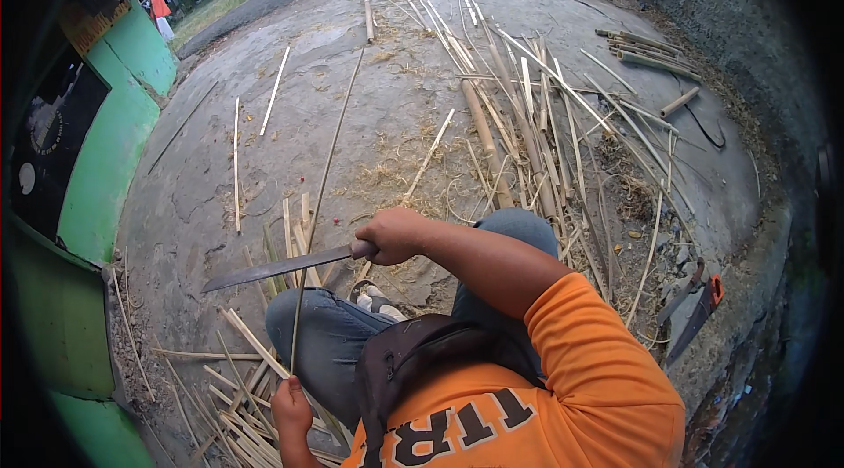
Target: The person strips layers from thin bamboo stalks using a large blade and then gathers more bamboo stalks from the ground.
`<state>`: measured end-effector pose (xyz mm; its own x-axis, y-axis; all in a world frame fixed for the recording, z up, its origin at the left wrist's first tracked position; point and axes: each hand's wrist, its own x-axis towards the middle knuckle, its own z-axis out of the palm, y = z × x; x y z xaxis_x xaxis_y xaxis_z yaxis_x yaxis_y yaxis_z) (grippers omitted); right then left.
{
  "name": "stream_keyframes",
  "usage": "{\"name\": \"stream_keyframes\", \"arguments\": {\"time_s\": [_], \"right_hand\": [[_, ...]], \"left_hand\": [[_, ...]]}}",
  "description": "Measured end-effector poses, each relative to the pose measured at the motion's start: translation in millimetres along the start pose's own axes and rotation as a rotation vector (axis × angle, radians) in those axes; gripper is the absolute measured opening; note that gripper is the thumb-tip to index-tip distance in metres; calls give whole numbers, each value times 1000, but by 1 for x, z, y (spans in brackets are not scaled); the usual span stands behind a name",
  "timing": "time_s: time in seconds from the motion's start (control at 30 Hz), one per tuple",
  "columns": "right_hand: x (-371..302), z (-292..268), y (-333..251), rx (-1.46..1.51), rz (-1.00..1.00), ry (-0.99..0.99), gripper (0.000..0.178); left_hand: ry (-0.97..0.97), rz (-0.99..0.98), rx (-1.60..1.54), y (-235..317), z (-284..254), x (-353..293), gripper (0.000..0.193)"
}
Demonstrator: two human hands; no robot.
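My right hand is closed round the handle of a machete, whose long dark blade points left across my left knee. Low on the left, my left hand grips a long thin bamboo strip that runs up and away from me. The blade crosses this strip above my left thigh; whether they touch, I cannot tell. Beside my left hand lies a heap of split bamboo strips, and the end of a pale strip reaches close to my fingers.
Bamboo poles and many strips are strewn on the concrete ahead and right. Short bamboo pieces lie by the right wall. A handsaw with an orange handle rests at right. A green wall stands left; shavings litter the ground.
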<state>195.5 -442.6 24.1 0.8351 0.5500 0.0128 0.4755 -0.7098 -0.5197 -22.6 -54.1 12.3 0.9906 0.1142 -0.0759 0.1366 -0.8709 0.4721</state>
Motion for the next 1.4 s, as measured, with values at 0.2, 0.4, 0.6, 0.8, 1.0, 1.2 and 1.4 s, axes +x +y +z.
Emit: {"name": "stream_keyframes", "arguments": {"time_s": [0.2, 0.4, 0.6, 0.8, 1.0, 1.2, 1.4], "right_hand": [[1, 0, 2, -25, 13, -21, 24], [1, 1, 8, -62, -15, -25, 26], [-2, -6, 0, -148, 18, -26, 23], [-4, -13, -6, -135, 10, -37, 25], [-9, -14, -3, -62, 2, 5, 25], [-11, -18, -5, 5, -35, -28, 34], [-8, -12, -10, 185, -66, -97, 51]], "left_hand": [[-7, 18, -5, 0, -2, 0, 62], [0, 12, 23, 3, -2, 0, 64], [-18, -9, -9, 14, -4, 0, 62], [7, 23, -9, -3, -1, 1, 60], [33, 29, 29, 4, 0, -1, 58], [27, -2, 55, 2, 0, -1, 59], [5, 33, -4, -5, 2, 2, 59]]}}
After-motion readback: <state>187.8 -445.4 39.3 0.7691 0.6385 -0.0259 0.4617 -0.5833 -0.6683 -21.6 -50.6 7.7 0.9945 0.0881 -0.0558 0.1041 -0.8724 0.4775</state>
